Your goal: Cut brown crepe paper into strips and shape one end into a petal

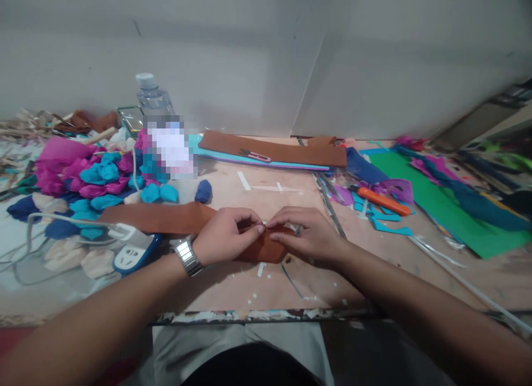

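Note:
A long brown strip of soft, felt-like sheet [155,218] runs across the table and passes under both hands. My left hand [226,236], with a metal watch on its wrist, pinches the strip's upper edge near its right end. Fingertips almost touching it, my right hand [307,233] is closed in a pinch on the same edge. Whatever tiny piece may lie between the fingertips is too small to make out. Below the fingers the strip's end part [261,248] hangs towards me, resting at the tabletop.
Left are blue, magenta and cream bundles [100,173], a power socket [132,254] with a cable and a bottle [153,98]. Behind lie stacked brown sheets [274,148] bearing a pink clip [255,155]. An orange cutter [384,201], scraps and a green sheet [449,203] are right.

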The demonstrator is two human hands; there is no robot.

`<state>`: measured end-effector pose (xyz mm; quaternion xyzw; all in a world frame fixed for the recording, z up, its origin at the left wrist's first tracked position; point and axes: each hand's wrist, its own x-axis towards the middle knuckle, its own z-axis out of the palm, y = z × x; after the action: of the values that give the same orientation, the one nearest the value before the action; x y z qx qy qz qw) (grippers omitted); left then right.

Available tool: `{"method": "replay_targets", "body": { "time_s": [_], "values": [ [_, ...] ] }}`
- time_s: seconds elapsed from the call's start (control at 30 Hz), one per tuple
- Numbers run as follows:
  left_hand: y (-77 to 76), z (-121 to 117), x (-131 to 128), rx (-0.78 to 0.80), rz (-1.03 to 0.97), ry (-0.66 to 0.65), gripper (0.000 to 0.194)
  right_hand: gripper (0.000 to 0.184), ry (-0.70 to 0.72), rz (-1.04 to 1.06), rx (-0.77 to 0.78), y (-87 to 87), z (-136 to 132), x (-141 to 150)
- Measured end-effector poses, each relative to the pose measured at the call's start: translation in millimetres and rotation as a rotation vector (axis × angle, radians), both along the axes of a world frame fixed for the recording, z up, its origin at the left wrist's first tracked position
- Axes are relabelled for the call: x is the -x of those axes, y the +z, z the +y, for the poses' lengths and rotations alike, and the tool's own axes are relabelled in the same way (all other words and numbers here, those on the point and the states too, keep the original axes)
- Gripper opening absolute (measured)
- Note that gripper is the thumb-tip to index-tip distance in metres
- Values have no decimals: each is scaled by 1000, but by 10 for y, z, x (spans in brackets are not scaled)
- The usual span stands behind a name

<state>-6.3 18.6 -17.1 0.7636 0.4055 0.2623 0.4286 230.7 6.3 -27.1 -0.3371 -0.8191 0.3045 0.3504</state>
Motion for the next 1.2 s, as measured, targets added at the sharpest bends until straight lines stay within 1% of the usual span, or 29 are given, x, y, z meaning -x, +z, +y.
{"method": "replay_targets", "body": {
  "time_s": [0.2, 0.4, 0.57, 0.83, 1.0, 1.2],
  "values": [
    [12, -18, 2, -12, -14, -36, 19, 12, -9, 14, -27, -23, -2, 14],
    [-20, -17, -6, -44, 1, -68, 21, 10, 0, 20, -49, -12, -11, 31],
    [-50, -19, -10, -16, -33, -69, 21, 10, 0, 29, -72, -8, -24, 33],
    [-25, -34, -13, 1, -69, -66, 21, 11, 2, 19, -123, -19, -23, 19],
    [-41, -32, -26, 13, -103, -83, 21, 9, 13, 18, -153, -1, -29, 31],
    [-46, -38, -31, 42, -135, -86, 22, 12, -7, -5, -195, -9, -23, 34]
  ]
}}
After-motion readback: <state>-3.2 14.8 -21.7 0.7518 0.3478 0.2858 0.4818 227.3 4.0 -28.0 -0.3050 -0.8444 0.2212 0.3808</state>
